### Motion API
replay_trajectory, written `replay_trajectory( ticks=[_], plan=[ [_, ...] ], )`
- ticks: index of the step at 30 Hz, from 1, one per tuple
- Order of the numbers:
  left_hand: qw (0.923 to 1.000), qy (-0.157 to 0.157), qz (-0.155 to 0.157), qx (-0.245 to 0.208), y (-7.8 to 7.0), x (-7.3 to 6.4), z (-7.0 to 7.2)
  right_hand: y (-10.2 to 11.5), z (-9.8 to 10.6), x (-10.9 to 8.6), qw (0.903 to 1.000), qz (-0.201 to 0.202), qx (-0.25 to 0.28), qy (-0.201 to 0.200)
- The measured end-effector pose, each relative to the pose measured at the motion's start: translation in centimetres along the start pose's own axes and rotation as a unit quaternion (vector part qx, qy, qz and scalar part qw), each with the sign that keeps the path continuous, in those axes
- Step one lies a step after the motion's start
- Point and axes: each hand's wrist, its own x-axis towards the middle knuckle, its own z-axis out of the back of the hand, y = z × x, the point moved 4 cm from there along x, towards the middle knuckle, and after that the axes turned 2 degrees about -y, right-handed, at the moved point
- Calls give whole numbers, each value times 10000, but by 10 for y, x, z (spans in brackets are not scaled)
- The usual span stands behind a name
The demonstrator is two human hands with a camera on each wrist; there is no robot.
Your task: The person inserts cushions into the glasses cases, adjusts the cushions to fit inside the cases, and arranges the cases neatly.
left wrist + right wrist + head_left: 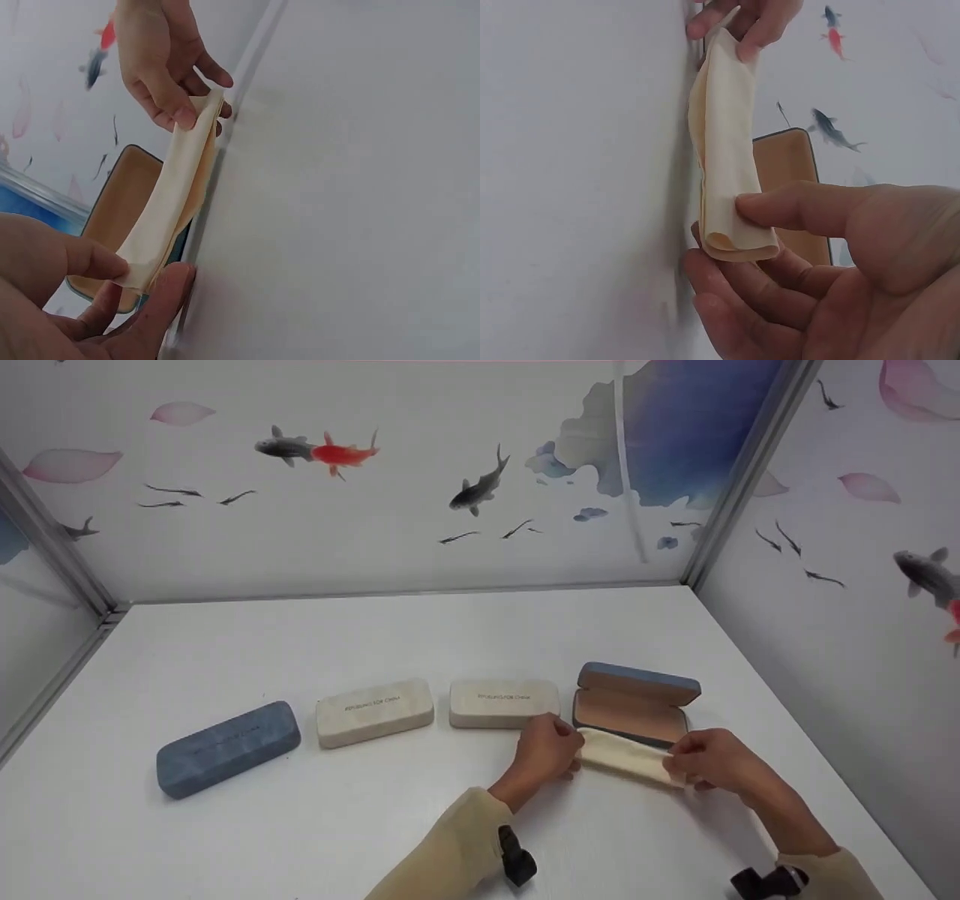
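Note:
A folded cream cloth point(626, 754) is stretched between both hands, just in front of an open blue glasses case point(634, 712) with a brown lining. My left hand point(544, 750) pinches the cloth's left end, and my right hand point(716, 765) pinches its right end. In the left wrist view the folded layers of the cloth point(176, 184) show along its lower edge. The right wrist view shows the thumb on top of the cloth point(731, 142) and the fingers beneath. The case's lid stands up at the back.
Two cream glasses cases point(375, 712) with printed lids lie closed in the middle, the right one beside my left hand. A closed blue glasses case point(229, 750) lies at the left. Printed wall panels point(375, 547) border the white table point(337, 825).

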Motion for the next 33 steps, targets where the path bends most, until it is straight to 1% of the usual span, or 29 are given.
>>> replay_trajectory(
  ticks=[3,6,8,13,16,18,24,28,30,33],
  plan=[
    [9996,-35,91,-280,4,1,3,-2,-1,3,9997,-48,225,55],
    [9986,-62,141,-507,6,3,6,-4,-4,6,9984,8,541,158],
    [9976,-24,209,-666,7,4,8,-6,-6,9,9962,84,822,267],
    [9928,96,438,-1109,7,8,11,-9,-7,11,9862,153,1580,461],
    [9900,115,513,-1310,6,9,11,-10,-5,10,9800,101,1951,393],
    [9889,165,494,-1390,3,9,10,-10,-2,10,9772,97,2100,306],
    [9873,390,291,-1513,-9,12,10,-8,4,9,9734,176,2280,122],
    [9854,357,332,-1632,-14,16,10,-8,5,9,9701,226,2417,13],
    [9857,312,338,-1620,-16,18,10,-7,5,9,9713,233,2366,-79],
    [9881,199,374,-1479,-18,22,11,-6,4,8,9749,204,2208,-213]
  ],
)
